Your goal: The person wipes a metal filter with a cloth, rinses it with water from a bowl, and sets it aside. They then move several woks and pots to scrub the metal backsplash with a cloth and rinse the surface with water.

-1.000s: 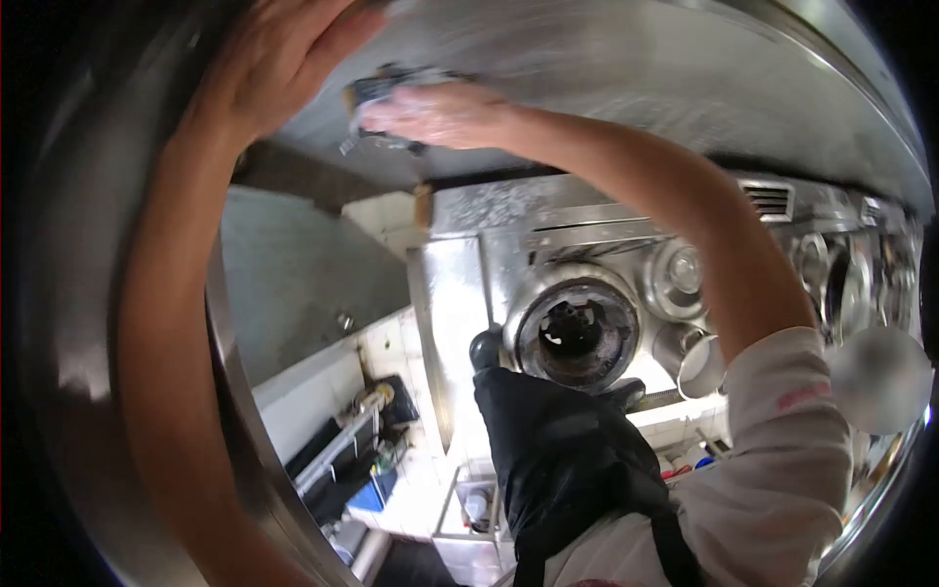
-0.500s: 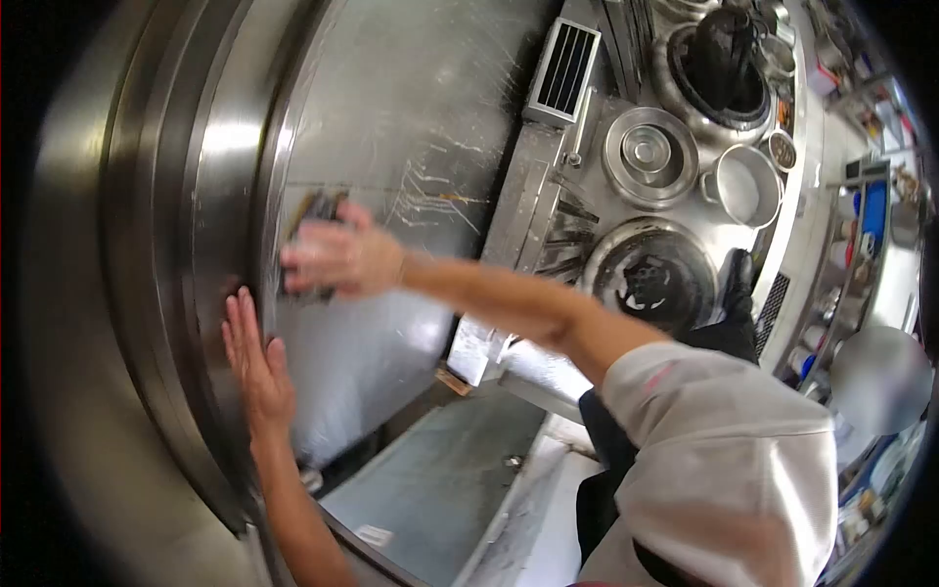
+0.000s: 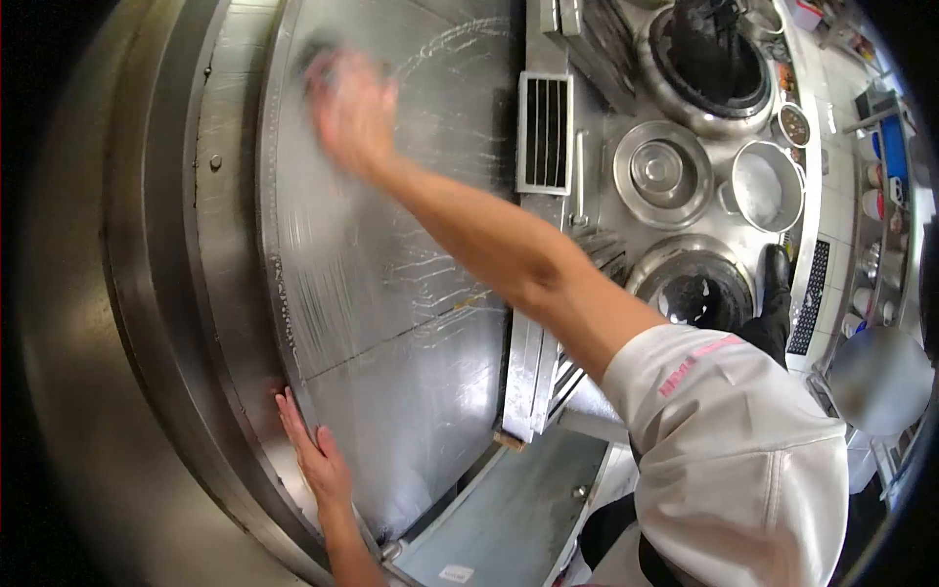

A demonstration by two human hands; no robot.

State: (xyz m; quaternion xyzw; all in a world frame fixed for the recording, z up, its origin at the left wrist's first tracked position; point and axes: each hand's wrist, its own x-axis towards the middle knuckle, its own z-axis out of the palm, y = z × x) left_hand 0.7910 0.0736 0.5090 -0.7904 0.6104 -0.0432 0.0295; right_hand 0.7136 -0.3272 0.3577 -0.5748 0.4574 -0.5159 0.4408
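My right hand [image 3: 354, 108] is blurred by motion, its fingers pressed over a dark pad [image 3: 318, 59] on the upper part of a steel panel [image 3: 411, 235]. Whitish wet streaks and suds mark the panel below and beside this hand. Lower in the view, my left hand [image 3: 318, 460] lies with its fingers stretched out against the steel rim along the panel's left edge, holding nothing.
A slotted vent [image 3: 545, 133] lies along the panel's right side. Beyond it are round nested pans [image 3: 665, 174], a pot with handles [image 3: 767, 186], a dark wok [image 3: 696, 286] and a large round vessel [image 3: 657, 59]. A greyish glass-like panel [image 3: 509, 509] is at the bottom.
My right hand has moved up along the panel with the dark pad. The view has shifted, and my left hand now appears lower, still flat against the rim. More wet streaks show.
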